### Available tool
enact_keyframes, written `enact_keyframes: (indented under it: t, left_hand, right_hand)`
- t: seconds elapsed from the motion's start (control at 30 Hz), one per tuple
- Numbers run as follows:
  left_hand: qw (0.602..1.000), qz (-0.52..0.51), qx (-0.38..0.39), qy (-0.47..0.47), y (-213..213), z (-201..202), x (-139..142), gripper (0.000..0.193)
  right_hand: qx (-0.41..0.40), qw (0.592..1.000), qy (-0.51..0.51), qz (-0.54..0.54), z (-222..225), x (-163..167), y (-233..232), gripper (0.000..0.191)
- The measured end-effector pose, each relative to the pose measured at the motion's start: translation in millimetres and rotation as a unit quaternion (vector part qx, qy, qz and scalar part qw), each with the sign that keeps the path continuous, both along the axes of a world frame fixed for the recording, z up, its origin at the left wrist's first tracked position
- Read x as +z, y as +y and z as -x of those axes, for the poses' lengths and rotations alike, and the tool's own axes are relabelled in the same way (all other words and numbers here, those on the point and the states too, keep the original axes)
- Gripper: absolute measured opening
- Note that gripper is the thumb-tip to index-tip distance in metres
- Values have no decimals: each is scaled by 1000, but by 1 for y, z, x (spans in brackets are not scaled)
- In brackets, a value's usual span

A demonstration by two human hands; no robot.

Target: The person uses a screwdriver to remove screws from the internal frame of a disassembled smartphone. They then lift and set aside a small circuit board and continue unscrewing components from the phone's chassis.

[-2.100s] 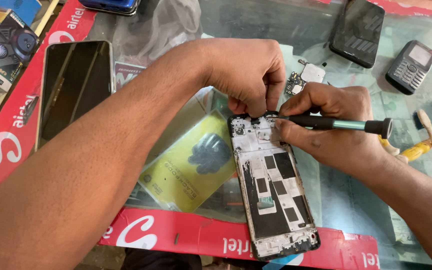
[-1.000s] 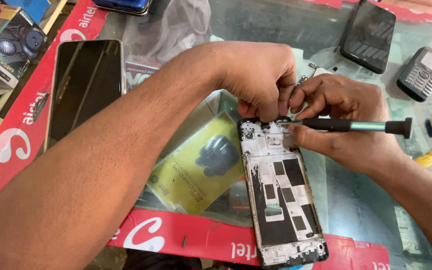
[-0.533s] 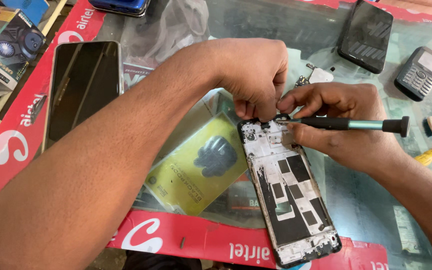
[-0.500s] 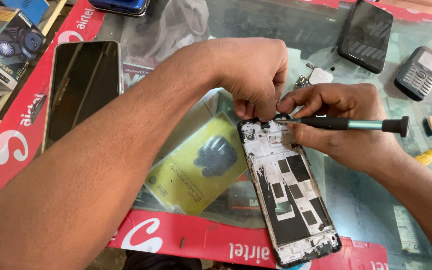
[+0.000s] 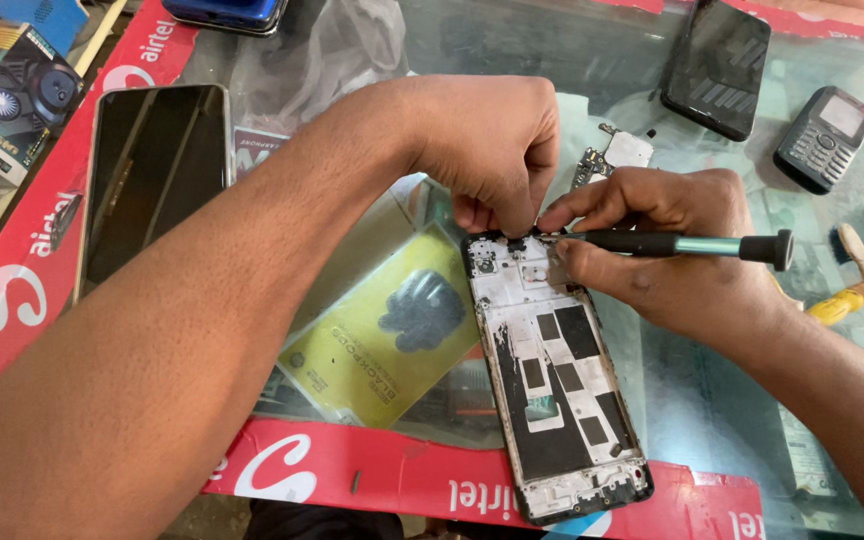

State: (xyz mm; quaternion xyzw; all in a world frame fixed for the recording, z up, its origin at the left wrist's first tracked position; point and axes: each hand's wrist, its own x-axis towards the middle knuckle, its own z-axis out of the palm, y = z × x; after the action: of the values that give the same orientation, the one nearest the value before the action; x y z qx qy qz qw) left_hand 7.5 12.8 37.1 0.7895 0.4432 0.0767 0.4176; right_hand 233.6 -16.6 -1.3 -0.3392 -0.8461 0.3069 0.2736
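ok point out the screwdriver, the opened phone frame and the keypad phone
screwdriver point(image 5: 692, 244): head view, on its teal shaft.
opened phone frame point(image 5: 552, 370): head view, on its inner middle plate.
keypad phone point(image 5: 822, 138): head view, on its keys.

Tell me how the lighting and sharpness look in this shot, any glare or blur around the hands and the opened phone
Head view: soft, even daylight and faint shadows. The glass tabletop shows pale reflections, and the dark phone screen at left carries a dull sheen. The left hand, right hand, screwdriver and opened phone frame are sharp; the near left forearm looks enlarged by the wide lens.
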Motion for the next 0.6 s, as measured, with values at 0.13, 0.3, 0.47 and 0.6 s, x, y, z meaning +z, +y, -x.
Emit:
enact_keyframes:
  t: [0.13, 0.3, 0.47, 0.6]
  left_hand:
    - [1000, -5, -5, 5, 3, 1, -2, 6]
    - [1000, 7, -2, -3, 3, 0, -3, 7]
    - [1000, 7, 8, 4, 4, -2, -2, 6]
    - [1000, 12, 10, -1, 2, -1, -2, 6]
  right_hand:
    - [-8, 996, -48, -78, 2, 2, -1, 16]
    - [-7, 1000, -4, -9, 1, -4, 2, 12]
    - [13, 1000, 7, 18, -8, -4, 11, 14]
    - [10, 995, 29, 93, -9, -6, 10, 12]
